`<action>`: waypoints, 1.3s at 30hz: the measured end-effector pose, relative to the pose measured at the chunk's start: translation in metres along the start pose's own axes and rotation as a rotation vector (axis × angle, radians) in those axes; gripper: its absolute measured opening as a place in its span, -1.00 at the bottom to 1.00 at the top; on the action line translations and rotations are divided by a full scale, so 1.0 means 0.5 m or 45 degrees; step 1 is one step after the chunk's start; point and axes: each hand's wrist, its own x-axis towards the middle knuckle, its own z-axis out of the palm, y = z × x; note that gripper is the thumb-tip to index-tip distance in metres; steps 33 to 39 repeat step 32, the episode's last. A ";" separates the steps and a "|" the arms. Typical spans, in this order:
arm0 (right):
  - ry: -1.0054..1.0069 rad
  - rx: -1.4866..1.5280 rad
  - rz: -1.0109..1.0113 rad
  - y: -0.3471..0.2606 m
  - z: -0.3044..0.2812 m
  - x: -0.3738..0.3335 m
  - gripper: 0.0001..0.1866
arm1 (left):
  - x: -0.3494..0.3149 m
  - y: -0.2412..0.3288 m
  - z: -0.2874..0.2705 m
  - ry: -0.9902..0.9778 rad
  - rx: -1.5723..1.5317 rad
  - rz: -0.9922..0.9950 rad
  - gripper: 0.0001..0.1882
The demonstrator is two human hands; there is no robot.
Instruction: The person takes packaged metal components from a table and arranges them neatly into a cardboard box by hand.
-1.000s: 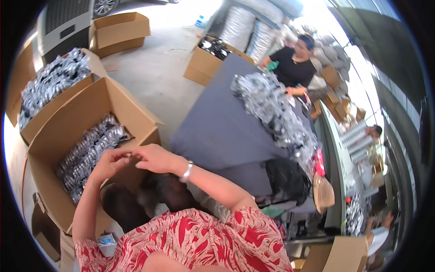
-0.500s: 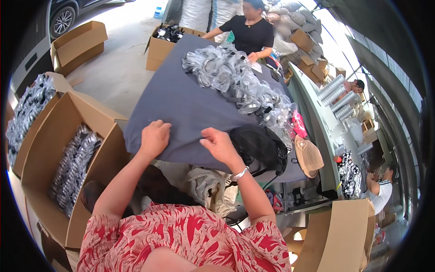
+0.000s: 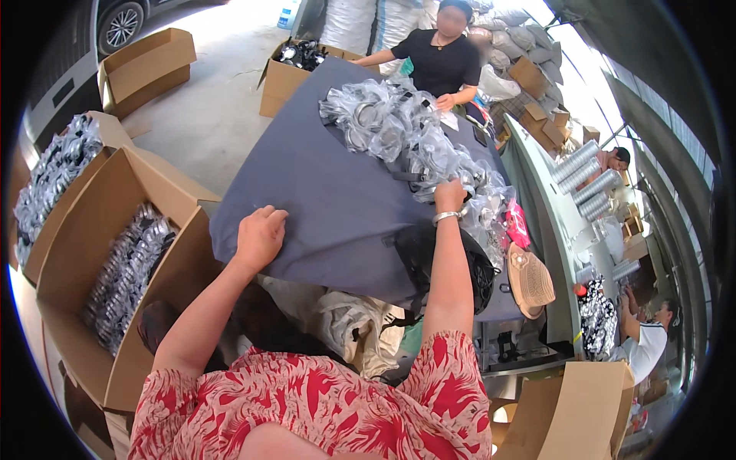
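Note:
My left hand rests on the grey-blue cloth over the table, near its left front corner. Its fingers are curled in, with nothing showing in them. Stretched farther forward, my right hand, with a silver bangle at the wrist, reaches the near edge of a pile of see-through plastic bags. Its fingers are closed at one of the bags; their tips are partly hidden. Round metal and black parts show inside the bags. Beneath my right forearm lies a black bag of thin fabric.
Open cartons of bagged parts stand at my left. A straw hat and a pink packet lie on the table's right side. Across the table stands a co-worker, one hand by the pile. Another carton stands at lower right.
My right hand has moved forward and right, from above the cloth to the bag pile, and its fingers have closed. My left hand has stayed almost still. The view has shifted slightly.

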 end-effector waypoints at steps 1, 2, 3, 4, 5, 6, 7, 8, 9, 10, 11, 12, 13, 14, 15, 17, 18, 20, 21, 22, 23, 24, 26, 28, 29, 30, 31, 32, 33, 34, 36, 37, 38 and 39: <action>-0.130 -0.096 -0.005 -0.006 -0.012 -0.005 -0.70 | -0.005 -0.002 -0.003 0.003 0.007 -0.010 -0.89; -0.136 -0.094 -0.014 -0.004 -0.006 -0.002 -0.70 | -0.010 -0.003 -0.007 -0.002 0.025 -0.008 -0.89; -0.306 -0.196 -0.095 0.017 -0.012 0.011 -0.70 | -0.009 0.005 -0.006 -0.005 0.027 0.013 -0.89; -0.476 -0.299 -0.174 0.036 -0.017 0.019 -0.71 | -0.013 0.010 -0.009 0.000 0.015 0.023 -0.89; -0.451 -0.288 -0.133 0.050 -0.014 0.018 -0.74 | -0.020 0.013 -0.016 0.002 0.013 0.029 -0.89; -0.365 -0.265 -0.048 0.028 -0.031 0.010 -0.75 | -0.025 0.014 -0.028 0.014 0.025 0.026 -0.89; -0.288 -0.247 0.035 -0.004 -0.057 -0.007 -0.77 | -0.032 0.018 -0.035 0.021 0.024 0.017 -0.89; -0.230 -0.276 -0.054 -0.012 -0.038 -0.013 -0.79 | -0.019 0.004 -0.005 -0.043 0.039 -0.025 -0.89; -0.164 -0.270 -0.087 0.023 -0.023 0.004 -0.79 | -0.016 0.014 0.001 -0.062 0.045 -0.018 -0.89; -0.101 -0.266 -0.117 0.054 -0.009 0.029 -0.79 | -0.009 0.024 0.006 -0.076 0.032 0.003 -0.88; -0.138 -0.201 -0.155 0.048 -0.016 0.039 -0.78 | -0.009 0.012 0.018 -0.003 0.076 0.081 -0.88; -0.059 -0.143 -0.161 0.038 -0.020 0.044 -0.76 | -0.017 -0.001 0.027 0.050 0.116 0.149 -0.88; -0.016 -0.101 -0.207 0.012 -0.044 0.034 -0.79 | -0.020 -0.006 0.027 0.087 0.120 0.177 -0.88; 0.023 -0.022 -0.208 0.003 -0.063 0.037 -0.79 | -0.011 0.005 0.021 0.126 0.111 0.226 -0.89; 0.181 0.198 -0.339 -0.008 -0.070 0.030 -0.78 | -0.001 0.026 0.004 0.041 0.091 0.145 -0.89; 0.032 0.604 -0.358 -0.097 -0.095 -0.040 -0.76 | 0.011 0.016 -0.008 -0.053 0.100 0.039 -0.89; -0.098 0.849 -0.345 -0.114 -0.088 -0.081 -0.78 | 0.012 0.009 -0.007 -0.062 0.103 0.011 -0.89; -0.330 1.212 -0.260 -0.137 -0.112 -0.169 -0.83 | 0.011 -0.004 0.001 -0.065 0.084 -0.024 -0.89; -0.460 1.250 -0.298 -0.133 -0.138 -0.209 -0.81 | 0.011 -0.009 0.009 -0.065 0.070 -0.009 -0.89; -0.478 1.229 -0.373 -0.113 -0.150 -0.238 -0.84 | 0.010 -0.006 0.011 -0.057 0.093 -0.006 -0.90; -0.493 1.251 -0.367 -0.100 -0.167 -0.275 -0.86 | 0.004 -0.005 0.011 -0.056 0.113 -0.005 -0.90; -0.517 1.314 -0.298 -0.094 -0.193 -0.319 -0.88 | 0.001 -0.007 0.008 -0.057 0.107 0.001 -0.91; -0.542 1.399 -0.277 -0.070 -0.225 -0.416 -0.96 | 0.001 -0.004 0.007 -0.067 0.087 0.022 -0.90; -0.615 1.068 -0.444 -0.039 -0.240 -0.523 -0.96 | 0.002 0.008 0.001 -0.069 0.059 0.031 -0.90; -0.779 1.144 -0.394 -0.031 -0.238 -0.590 -0.91 | 0.002 0.011 -0.005 -0.054 0.037 0.038 -0.89; -0.928 1.053 -0.583 -0.010 -0.202 -0.653 -0.87 | 0.002 0.010 -0.009 -0.077 0.053 0.010 -0.88; -1.188 0.868 -0.789 0.005 -0.177 -0.699 -0.84 | -0.001 0.005 -0.014 -0.073 0.034 0.046 -0.88; -1.152 0.866 -0.792 0.000 -0.174 -0.690 -0.84 | -0.003 -0.010 -0.011 -0.090 0.087 0.044 -0.87; -1.152 0.866 -0.792 0.000 -0.174 -0.690 -0.84 | -0.003 -0.010 -0.011 -0.090 0.087 0.044 -0.87; -1.152 0.866 -0.792 0.000 -0.174 -0.690 -0.84 | -0.003 -0.010 -0.011 -0.090 0.087 0.044 -0.87; -1.152 0.866 -0.792 0.000 -0.174 -0.690 -0.84 | -0.003 -0.010 -0.011 -0.090 0.087 0.044 -0.87; -1.152 0.866 -0.792 0.000 -0.174 -0.690 -0.84 | -0.003 -0.010 -0.011 -0.090 0.087 0.044 -0.87; -1.152 0.866 -0.792 0.000 -0.174 -0.690 -0.84 | -0.003 -0.010 -0.011 -0.090 0.087 0.044 -0.87; -1.152 0.866 -0.792 0.000 -0.174 -0.690 -0.84 | -0.003 -0.010 -0.011 -0.090 0.087 0.044 -0.87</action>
